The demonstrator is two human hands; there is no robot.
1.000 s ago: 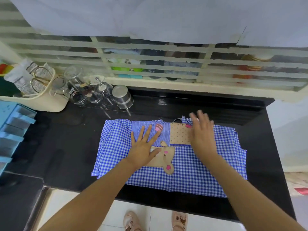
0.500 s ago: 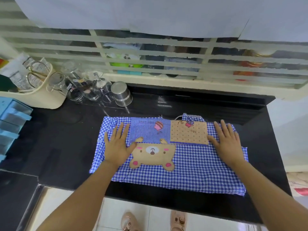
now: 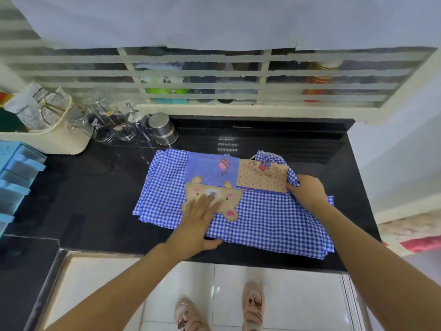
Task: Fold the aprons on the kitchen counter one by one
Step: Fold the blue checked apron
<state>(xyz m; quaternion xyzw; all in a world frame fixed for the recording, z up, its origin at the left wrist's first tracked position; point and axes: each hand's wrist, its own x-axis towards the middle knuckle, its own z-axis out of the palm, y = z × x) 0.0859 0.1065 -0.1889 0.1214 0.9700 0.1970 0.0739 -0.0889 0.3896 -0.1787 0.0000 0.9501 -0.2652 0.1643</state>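
Gingham apron: light, limp, I judge. My left hand presses flat; right hand pinches its right edge, the folding hold.

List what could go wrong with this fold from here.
1. The right hand pinches only a small bunch of the apron; pulling may drag the layers crooked under the left hand.
2. The apron's near edge lies close to the counter front; it could slip off.
3. The glasses and steel cup stand just behind; a wide sweep might hit them.
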